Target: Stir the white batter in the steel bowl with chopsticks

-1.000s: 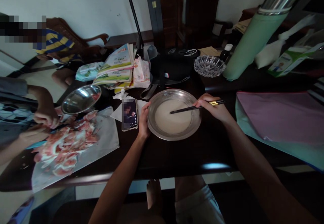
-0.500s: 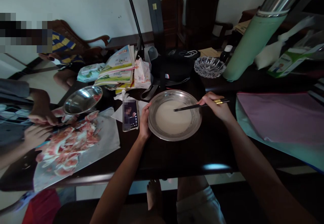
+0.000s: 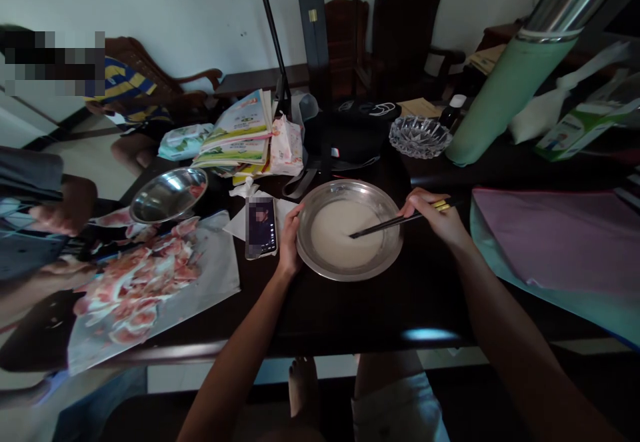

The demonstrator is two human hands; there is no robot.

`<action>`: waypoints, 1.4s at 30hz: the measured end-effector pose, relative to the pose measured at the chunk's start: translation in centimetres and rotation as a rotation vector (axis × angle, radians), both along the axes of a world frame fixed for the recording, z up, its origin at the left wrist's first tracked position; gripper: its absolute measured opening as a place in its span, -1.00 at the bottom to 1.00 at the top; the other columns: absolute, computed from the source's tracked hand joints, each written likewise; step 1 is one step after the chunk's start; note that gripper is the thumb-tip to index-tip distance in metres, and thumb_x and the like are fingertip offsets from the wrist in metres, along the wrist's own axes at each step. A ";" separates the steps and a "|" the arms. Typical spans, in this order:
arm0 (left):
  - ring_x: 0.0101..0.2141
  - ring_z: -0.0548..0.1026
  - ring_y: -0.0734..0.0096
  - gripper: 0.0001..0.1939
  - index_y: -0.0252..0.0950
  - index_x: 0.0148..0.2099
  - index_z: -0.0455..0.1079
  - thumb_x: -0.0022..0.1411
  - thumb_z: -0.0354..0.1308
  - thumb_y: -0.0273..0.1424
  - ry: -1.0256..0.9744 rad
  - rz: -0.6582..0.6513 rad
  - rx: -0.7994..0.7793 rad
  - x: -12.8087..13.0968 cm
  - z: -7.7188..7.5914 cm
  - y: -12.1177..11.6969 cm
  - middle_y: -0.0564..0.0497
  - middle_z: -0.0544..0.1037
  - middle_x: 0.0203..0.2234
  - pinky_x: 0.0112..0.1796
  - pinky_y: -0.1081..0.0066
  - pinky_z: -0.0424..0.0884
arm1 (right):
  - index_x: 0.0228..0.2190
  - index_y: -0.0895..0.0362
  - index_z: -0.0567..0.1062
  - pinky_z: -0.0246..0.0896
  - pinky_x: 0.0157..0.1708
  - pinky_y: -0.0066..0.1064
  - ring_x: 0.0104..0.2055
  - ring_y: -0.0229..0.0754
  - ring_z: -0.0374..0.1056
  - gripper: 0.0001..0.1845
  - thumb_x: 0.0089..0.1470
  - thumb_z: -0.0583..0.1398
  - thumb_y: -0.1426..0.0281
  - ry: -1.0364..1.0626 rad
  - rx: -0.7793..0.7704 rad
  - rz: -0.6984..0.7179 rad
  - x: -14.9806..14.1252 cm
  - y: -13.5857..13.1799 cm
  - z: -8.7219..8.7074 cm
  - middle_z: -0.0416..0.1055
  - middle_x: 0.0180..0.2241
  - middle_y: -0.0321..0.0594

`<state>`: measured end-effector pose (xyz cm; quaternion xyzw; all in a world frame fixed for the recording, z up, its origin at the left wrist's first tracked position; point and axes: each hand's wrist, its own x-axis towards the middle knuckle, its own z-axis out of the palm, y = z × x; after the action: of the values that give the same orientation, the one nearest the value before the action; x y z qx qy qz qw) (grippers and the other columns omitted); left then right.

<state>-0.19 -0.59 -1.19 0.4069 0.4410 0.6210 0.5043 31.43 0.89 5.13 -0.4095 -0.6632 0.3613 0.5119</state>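
A round steel bowl [image 3: 350,273] stands on the dark table in front of me, with a pale, milky liquid [image 3: 340,239] in it. My left hand [image 3: 289,242] grips the bowl's left rim, fingers on the outer wall and thumb near the edge. Above the right rim, my right hand [image 3: 430,210] is closed around a pair of black chopsticks [image 3: 383,226] with gold bands. Their tips dip into the liquid near the middle of the bowl. A phone [image 3: 261,227] with a lit screen lies left of my left hand, partly on white paper.
At left, raw meat pieces [image 3: 145,275] lie on a pale sheet [image 3: 215,269] beside another steel bowl [image 3: 150,199] and a co-worker's hands [image 3: 65,272]. A green thermos [image 3: 515,95], a glass dish [image 3: 420,137] and a pink cloth [image 3: 545,235] are to the right. Booklets [image 3: 240,129] lie behind.
The chopstick tips have moved a little right and down within the liquid. The co-worker's hands have moved apart. The whole view has shifted slightly.
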 end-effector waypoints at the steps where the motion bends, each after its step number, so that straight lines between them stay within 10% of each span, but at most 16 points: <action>1: 0.06 0.53 0.12 -0.41 -0.15 0.09 0.49 0.16 0.28 0.11 -0.003 0.005 -0.001 0.0 0.0 0.0 -0.05 0.57 0.08 0.09 0.17 0.45 | -0.58 0.02 0.60 0.36 -0.22 -0.22 -0.36 -0.10 0.49 -0.53 0.24 0.23 0.03 0.007 -0.004 0.025 -0.1 0.0 0.0 0.55 -0.50 -0.23; 42: 0.12 0.48 0.10 -0.44 -0.15 0.09 0.49 0.18 0.27 0.08 0.004 0.017 0.012 -0.1 -0.2 0.1 -0.05 0.54 0.12 0.15 0.15 0.39 | -0.50 0.00 0.65 0.35 -0.16 -0.20 -0.25 -0.06 0.51 -0.57 0.17 0.27 -0.04 -0.072 0.013 0.011 -0.3 0.3 -0.2 0.63 -0.40 -0.20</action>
<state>-0.26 -0.48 -1.44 0.4073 0.4416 0.6272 0.4957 31.15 1.19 4.89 -0.4152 -0.6859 0.3447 0.4882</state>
